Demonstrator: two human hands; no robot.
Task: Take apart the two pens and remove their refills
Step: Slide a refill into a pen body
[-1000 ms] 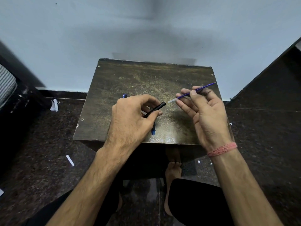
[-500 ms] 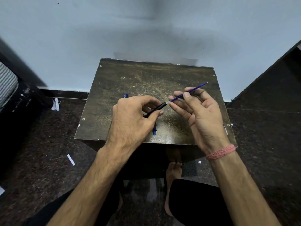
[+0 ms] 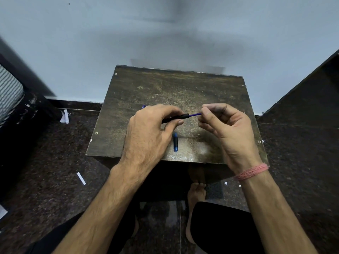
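My left hand (image 3: 152,136) grips a black pen barrel (image 3: 177,117) above the small brown table (image 3: 211,92). A thin blue refill (image 3: 194,115) sticks out of the barrel's right end, and only a short length of it shows. My right hand (image 3: 225,129) pinches the refill's outer end between thumb and fingers. A blue pen part (image 3: 175,142) lies on the table below the barrel, near the front edge. Another blue piece (image 3: 143,106) peeks out behind my left hand; most of it is hidden.
The table stands against a pale wall (image 3: 165,33) on a dark speckled floor (image 3: 55,162). White paper scraps (image 3: 81,178) lie on the floor at left. My knees and a bare foot (image 3: 195,195) show below the table's front edge.
The refill was free of the barrel in my right hand; now most of it is inside the barrel. My right hand has moved left toward my left hand.
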